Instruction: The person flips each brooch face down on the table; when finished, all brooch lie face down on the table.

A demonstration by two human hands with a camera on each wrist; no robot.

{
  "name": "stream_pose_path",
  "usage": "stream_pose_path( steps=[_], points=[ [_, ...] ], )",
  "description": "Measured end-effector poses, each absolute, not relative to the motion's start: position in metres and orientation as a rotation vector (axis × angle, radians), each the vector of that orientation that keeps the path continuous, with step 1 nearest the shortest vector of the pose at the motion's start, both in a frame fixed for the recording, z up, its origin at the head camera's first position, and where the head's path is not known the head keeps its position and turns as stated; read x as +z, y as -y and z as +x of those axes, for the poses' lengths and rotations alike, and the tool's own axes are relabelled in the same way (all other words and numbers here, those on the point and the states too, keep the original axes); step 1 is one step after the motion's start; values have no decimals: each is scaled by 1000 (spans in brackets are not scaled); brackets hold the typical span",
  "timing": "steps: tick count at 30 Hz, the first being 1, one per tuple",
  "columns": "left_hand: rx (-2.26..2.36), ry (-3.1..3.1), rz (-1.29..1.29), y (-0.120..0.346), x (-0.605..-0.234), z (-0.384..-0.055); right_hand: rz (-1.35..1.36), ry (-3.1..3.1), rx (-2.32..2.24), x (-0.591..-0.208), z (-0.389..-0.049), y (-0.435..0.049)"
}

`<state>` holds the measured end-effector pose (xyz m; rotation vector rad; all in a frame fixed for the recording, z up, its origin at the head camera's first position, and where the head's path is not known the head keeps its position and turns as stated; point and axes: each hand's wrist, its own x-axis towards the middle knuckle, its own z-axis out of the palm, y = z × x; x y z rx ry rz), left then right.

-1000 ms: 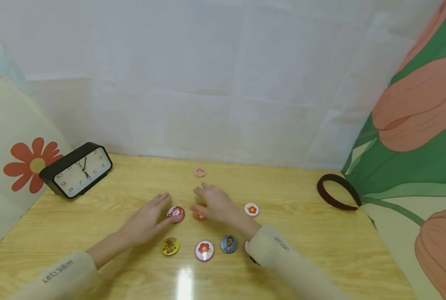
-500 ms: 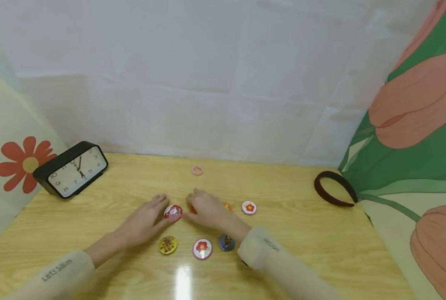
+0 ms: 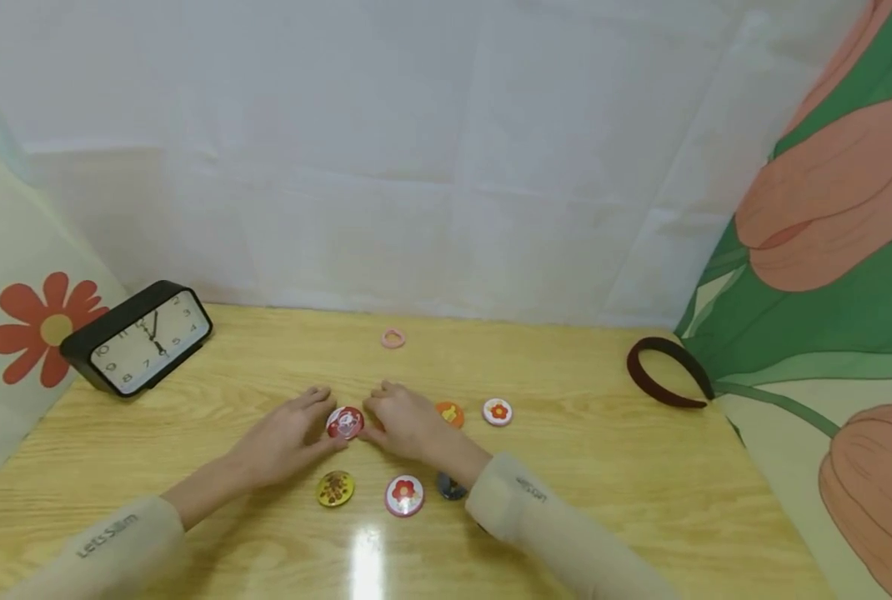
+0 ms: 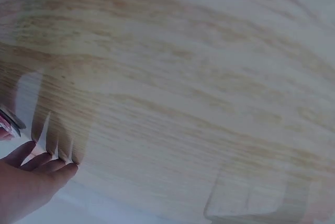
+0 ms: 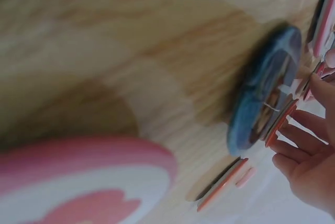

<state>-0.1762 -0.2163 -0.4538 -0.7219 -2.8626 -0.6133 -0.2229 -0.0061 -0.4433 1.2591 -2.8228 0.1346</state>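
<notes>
My left hand [image 3: 283,442] lies to the left of a red pin badge [image 3: 345,422] on the table, thumb at its lower edge and fingers reaching past its far left side. The left wrist view has the fingers [image 4: 49,166] fairly straight, near the tabletop. Just right of the red badge is my right hand [image 3: 408,423], its thumb close to the badge's right edge. A second orange badge is hidden under this hand, so its grip is unclear. Behind the right wrist an orange badge [image 3: 449,414] shows. A blue portrait badge [image 5: 267,93] is partly covered by the right sleeve in the head view.
Nearer me lie a yellow badge [image 3: 336,489] and a pink-rimmed flower badge [image 3: 404,496]. Another flower badge [image 3: 498,412] sits to the right. Farther back are a pink ring [image 3: 393,338], a black clock [image 3: 142,337] at left and a dark headband [image 3: 667,372] at right.
My right hand has slid left toward the red badge, with the orange badge at its thumb now out of sight. Another orange badge is uncovered behind the wrist. My left hand stays by the red badge.
</notes>
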Motion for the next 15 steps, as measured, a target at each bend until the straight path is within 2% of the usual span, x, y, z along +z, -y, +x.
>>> stream_pose_path(
  steps=[6,15],
  points=[
    [-618,2810,-778,220,-456,-180,1306,2770,132,-441,-224,6],
    [-372,2715,-897,216,-460,-181,1286,2784,60,-446,-226,6]
  ],
)
